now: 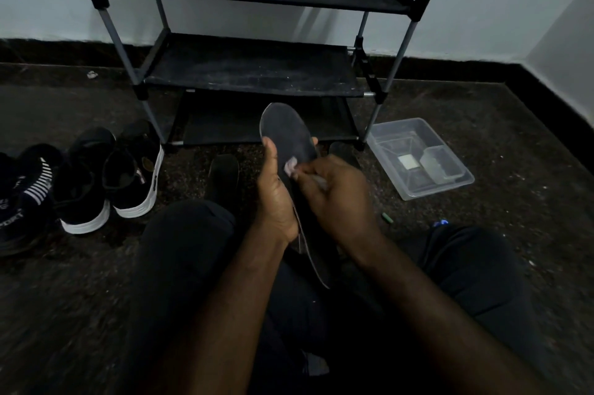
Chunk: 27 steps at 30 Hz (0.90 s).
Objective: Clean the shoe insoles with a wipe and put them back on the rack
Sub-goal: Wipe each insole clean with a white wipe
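Step in hand: I judge the wiping is in progress. The insole that I hold is rubbed near its middle and is not on the rack yet.
Left hand: the left hand grips the insole from its left edge, with the thumb on the upper face and fingertips showing past the right edge. The toe end points up toward the rack and the heel end hangs over my lap.
Right hand: the right hand pinches the wipe between thumb and fingers and presses it on the insole face.
Done so far: I cannot tell how much of this insole is already clean. Toward the toe its face looks grey and dull.
Left to do: the shelves I can see carry nothing, so I judge that every insole is yet to be put back. A floor insole lies just left of the hands. A second dark one is partly hidden behind the right hand. Whether these two are wiped, I cannot say.
Insole material: a thin, flat sheet, probably flexible, dark with a pale narrow edge and a rounded toe.
Wipe: small, pale, crumpled and soft-looking.
Rack: grey metal tubes, black plastic joints, and black fabric shelves with light dusty specks.
Around: dark shoes with white soles stand on the speckled floor at left. A clear hard plastic box sits to the right of the rack.
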### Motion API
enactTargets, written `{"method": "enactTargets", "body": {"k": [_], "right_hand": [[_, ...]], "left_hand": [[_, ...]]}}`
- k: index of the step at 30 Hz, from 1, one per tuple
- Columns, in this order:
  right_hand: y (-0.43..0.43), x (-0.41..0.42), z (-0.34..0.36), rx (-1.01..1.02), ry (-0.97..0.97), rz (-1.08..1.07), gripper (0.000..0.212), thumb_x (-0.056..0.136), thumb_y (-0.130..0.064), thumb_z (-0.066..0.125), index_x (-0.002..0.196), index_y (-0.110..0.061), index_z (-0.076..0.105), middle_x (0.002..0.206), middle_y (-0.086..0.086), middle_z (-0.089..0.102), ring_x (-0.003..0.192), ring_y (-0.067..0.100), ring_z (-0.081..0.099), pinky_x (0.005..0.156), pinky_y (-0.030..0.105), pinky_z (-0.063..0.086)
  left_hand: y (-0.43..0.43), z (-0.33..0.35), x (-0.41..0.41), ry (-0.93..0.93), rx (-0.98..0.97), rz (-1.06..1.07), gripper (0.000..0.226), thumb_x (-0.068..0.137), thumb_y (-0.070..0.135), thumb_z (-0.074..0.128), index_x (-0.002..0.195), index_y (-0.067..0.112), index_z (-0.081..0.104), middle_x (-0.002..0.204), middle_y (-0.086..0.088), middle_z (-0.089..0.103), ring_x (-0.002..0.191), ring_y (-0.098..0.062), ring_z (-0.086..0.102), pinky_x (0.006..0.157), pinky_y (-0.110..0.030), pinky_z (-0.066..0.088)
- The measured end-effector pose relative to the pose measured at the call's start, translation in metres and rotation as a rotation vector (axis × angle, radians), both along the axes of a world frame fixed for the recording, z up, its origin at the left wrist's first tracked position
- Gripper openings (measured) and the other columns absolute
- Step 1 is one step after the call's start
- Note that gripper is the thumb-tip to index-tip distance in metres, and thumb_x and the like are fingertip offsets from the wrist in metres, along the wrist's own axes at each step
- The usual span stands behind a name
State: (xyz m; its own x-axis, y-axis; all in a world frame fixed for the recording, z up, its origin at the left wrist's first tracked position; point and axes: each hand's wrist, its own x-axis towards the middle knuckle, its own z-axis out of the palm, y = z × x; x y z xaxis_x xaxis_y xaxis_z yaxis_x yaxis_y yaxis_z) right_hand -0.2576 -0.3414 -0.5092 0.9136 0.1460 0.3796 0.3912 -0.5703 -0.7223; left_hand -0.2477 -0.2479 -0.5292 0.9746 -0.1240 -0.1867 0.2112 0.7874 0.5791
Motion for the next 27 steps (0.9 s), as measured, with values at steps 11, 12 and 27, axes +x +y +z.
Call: {"method": "enactTargets", "body": {"k": [11,12,27], "right_hand": [[-0.006,-0.021,-0.010,-0.016,0.087,0.015,0.017,0.093,-0.030,0.064,0.085,-0.019,0.074,0.080,-0.006,0.069,0.072,0.005,0.062,0.066,0.025,0.049],[-0.004,-0.027,-0.011,-0.027,0.053,0.051,0.014,0.092,-0.027,0.065,0.087,-0.019,0.075,0.080,-0.004,0.068,0.072,0.007,0.062,0.067,0.025,0.049],[-0.009,-0.023,-0.017,-0.089,0.006,0.026,0.030,0.093,-0.036,0.056,0.088,-0.014,0.075,0.083,0.007,0.066,0.075,0.021,0.064,0.066,0.041,0.052]], "left_hand": [[0.004,-0.004,0.008,0.064,-0.026,0.118,0.083,0.088,0.076,0.030,0.117,0.006,0.063,0.092,-0.019,0.068,0.090,-0.032,0.068,0.091,-0.050,0.054],[0.004,-0.003,0.008,0.065,-0.037,0.128,0.084,0.087,0.076,0.032,0.118,0.005,0.063,0.091,-0.019,0.068,0.090,-0.033,0.068,0.093,-0.053,0.052],[0.001,-0.004,0.005,0.130,0.007,0.058,0.091,0.086,0.079,0.022,0.115,0.003,0.062,0.113,-0.025,0.067,0.104,-0.035,0.067,0.101,-0.051,0.047]]}}
